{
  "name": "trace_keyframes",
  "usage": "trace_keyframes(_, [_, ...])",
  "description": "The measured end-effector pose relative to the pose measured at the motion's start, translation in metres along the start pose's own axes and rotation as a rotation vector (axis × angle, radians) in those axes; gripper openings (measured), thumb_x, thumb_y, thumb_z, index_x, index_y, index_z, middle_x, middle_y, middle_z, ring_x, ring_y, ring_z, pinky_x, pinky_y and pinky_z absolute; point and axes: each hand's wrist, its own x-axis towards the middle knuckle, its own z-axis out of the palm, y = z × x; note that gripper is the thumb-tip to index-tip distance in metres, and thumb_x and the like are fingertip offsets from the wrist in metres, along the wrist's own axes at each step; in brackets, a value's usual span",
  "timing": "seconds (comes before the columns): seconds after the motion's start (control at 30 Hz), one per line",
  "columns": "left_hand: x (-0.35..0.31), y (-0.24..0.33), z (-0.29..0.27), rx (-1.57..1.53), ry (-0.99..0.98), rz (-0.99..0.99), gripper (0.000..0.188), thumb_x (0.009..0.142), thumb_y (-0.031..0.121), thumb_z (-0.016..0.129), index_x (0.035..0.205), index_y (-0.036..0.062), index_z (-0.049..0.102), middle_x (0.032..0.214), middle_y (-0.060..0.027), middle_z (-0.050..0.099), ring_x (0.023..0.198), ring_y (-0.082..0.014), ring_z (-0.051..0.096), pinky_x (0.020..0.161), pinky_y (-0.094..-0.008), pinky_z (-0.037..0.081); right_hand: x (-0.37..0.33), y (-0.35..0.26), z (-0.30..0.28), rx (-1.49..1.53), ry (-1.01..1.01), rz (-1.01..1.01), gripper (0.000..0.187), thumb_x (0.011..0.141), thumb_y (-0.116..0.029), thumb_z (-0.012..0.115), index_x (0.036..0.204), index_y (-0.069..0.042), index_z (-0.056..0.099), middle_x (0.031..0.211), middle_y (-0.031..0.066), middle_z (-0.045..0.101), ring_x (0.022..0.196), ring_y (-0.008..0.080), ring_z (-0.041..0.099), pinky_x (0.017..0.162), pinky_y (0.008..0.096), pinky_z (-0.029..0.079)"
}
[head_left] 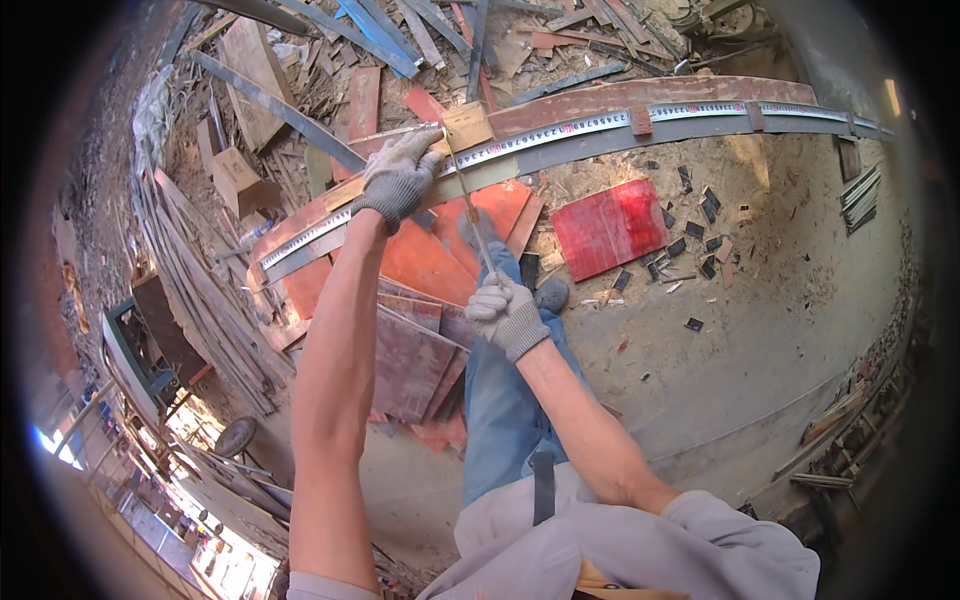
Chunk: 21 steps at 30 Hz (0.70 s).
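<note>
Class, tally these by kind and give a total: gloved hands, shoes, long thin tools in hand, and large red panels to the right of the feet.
Left hand and right hand, both gloved: 2
Shoes: 2
Long thin tool: 1
Large red panel: 1
Total: 6
</note>
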Motion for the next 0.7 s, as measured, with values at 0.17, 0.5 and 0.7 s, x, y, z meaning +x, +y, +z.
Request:
trace_keyframes(0.17, [-0.002,0.007,0.003,0.093,0.009,-0.048,0.043,0.102,0.029,0.061,0.141,0.0121,0.064,0.142,-0.014,0.067,0.134,-0.0365,0.059,0.114,-0.0465,0.045,-0.021,-0.004,-0.007,-0.571,0.129,-0.462,0.058,0.11,-0.055,0.048,0.129,-0.001,0.057,0.105,0.0171,0.074,0.097,0.0365,0.072,0.083,0.0496,0.057])
trace_keyframes(0.5, [0.012,0.014,0.011,0.16,0.073,-0.021,0.041,0.104,0.031,0.059,0.14,0.012,0.065,0.138,-0.016,0.068,0.132,-0.0363,0.059,0.112,-0.0468,0.045,0.004,0.0,0.014,-1.302,0.398,-1.184,0.035,0.111,-0.032,0.056,0.114,0.001,0.068,0.094,0.0195,0.076,0.076,0.0367,0.072,0.067,0.0446,0.057])
trace_keyframes(0.7, [0.017,0.019,0.024,0.249,0.066,-0.024,0.043,0.102,0.034,0.059,0.142,0.0179,0.064,0.14,-0.0096,0.067,0.126,-0.0346,0.062,0.106,-0.0489,0.047,-0.002,0.0,0.027,-0.552,0.322,-0.724,0.049,0.116,-0.041,0.044,0.105,0.001,0.067,0.083,0.0093,0.077,0.064,0.0107,0.069,0.054,0.0296,0.053])
